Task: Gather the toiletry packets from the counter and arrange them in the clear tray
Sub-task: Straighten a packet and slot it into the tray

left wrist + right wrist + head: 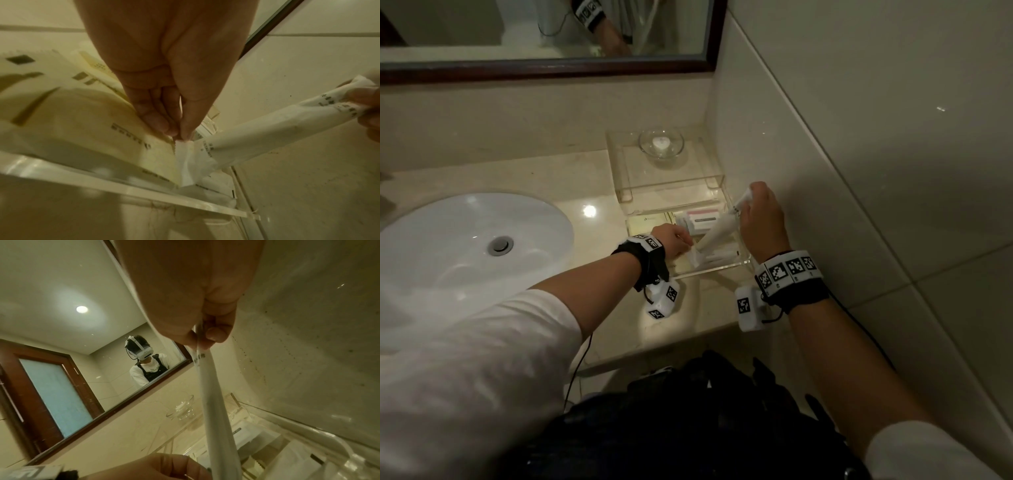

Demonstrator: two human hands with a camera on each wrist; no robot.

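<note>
Left hand (164, 68) fingers (158, 123) are pinching the crimped lower end of a long white paper-wrapped toiletry packet (267, 129); right hand (762, 219) fingers (218, 334) are curling shut round its upper end, so the packet is hanging slanted over the clear acrylic tray (726, 268), low end inside it, high end toward the tiled wall beside the tray. Other white packets (702, 219) are already lying flat in the tray, a cream sachet (82, 129) among them. Likely risks: the thin crimp is slipping or tearing if both hands pull apart; the low end is snagging on the packets beneath and shoving them askew; releasing while slanted is leaving it propped on the tray's rim.
</note>
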